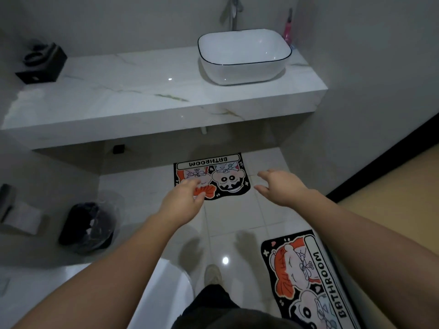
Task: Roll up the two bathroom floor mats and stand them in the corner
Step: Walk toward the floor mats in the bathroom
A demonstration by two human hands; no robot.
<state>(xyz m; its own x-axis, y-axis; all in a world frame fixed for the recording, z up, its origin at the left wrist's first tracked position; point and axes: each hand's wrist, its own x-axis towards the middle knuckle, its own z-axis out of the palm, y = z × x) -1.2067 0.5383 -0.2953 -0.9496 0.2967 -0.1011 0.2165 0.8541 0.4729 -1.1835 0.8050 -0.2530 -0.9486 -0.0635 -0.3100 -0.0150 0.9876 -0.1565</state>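
Observation:
Two cartoon mats with black borders and the word BATHROOM lie flat on the pale tiled floor. The far mat (228, 179) sits just in front of the vanity counter, partly under its edge. The near mat (308, 279) lies at the lower right beside the wall. My left hand (183, 198) is stretched forward over the far mat's left part, fingers apart, holding nothing. My right hand (282, 186) is held out to the right of that mat, above the tiles, fingers spread and empty.
A marble counter (142, 98) carries a white basin (244, 55), a black box (42, 62) and a pink bottle (288, 29). A dark waste bin (90, 226) stands at left, a white toilet (166, 290) below my arms. My shoe (213, 275) is on the tiles.

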